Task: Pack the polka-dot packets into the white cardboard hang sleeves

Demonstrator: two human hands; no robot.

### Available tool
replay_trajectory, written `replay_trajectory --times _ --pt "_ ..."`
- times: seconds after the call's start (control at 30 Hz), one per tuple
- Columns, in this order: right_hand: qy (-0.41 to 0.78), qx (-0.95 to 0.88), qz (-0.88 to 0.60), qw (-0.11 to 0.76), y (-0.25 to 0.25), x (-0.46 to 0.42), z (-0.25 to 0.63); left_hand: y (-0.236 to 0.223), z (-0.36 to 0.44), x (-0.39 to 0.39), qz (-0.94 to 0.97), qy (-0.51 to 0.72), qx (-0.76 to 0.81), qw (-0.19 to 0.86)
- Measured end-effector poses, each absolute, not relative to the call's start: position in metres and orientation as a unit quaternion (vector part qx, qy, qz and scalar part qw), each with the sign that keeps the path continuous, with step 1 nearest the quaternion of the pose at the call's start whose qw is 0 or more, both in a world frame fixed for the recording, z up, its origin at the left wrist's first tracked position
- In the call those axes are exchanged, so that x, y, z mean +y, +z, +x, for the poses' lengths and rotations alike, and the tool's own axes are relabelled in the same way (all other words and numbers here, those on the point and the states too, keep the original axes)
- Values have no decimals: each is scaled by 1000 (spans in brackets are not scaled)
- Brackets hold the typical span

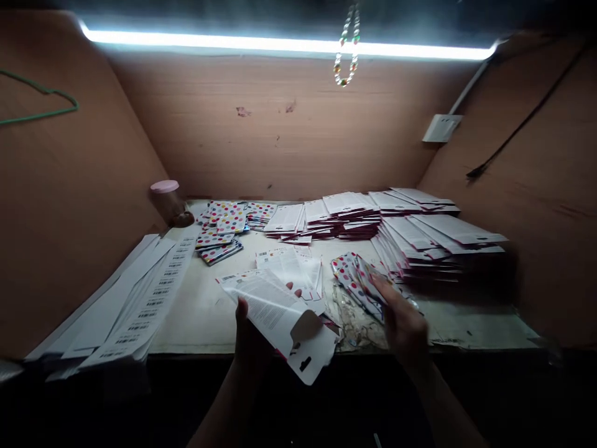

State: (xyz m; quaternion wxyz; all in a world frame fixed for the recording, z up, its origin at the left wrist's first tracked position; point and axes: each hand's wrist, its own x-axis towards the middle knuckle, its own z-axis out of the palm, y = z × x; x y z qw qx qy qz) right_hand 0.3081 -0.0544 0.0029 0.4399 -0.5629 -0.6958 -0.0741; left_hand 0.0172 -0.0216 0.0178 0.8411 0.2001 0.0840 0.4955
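Observation:
My left hand (252, 330) grips a white printed card sleeve (275, 317) with a die-cut hang tab, which opens toward me. Loose white cards (291, 267) lie just beyond it. My right hand (405, 326), blurred by motion, has its fingers on a bundle of polka-dot packets (357, 286) and appears to hold them. Tall rows of stacked white cards with dark red edges (433, 249) fill the right side of the bench. More polka-dot packets (224, 224) lie in piles at the back left.
Long barcode label sheets (149, 305) overhang the bench's left front edge. A pink-lidded jar (168, 200) stands in the back left corner. Wooden panels enclose the bench on three sides, with a wall switch plate (441, 127) and a bright light strip (280, 43) above.

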Motion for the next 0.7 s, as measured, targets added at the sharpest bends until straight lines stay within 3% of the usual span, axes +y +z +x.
replay_trajectory --times 0.07,0.17,0.23,0.37,0.7 --pt "-18 -745 -456 486 25 -90 288 23 20 -19 192 516 109 828" --pt "-23 -842 -361 399 42 -120 260 28 25 -20 208 539 153 802" --pt "-75 -859 -369 347 42 -123 245 32 28 -24 231 544 175 788" --pt "-128 -842 -397 343 34 -114 226 39 27 -31 254 560 210 760" --pt "-77 -811 -459 354 40 -109 190 43 39 -47 246 596 246 724"
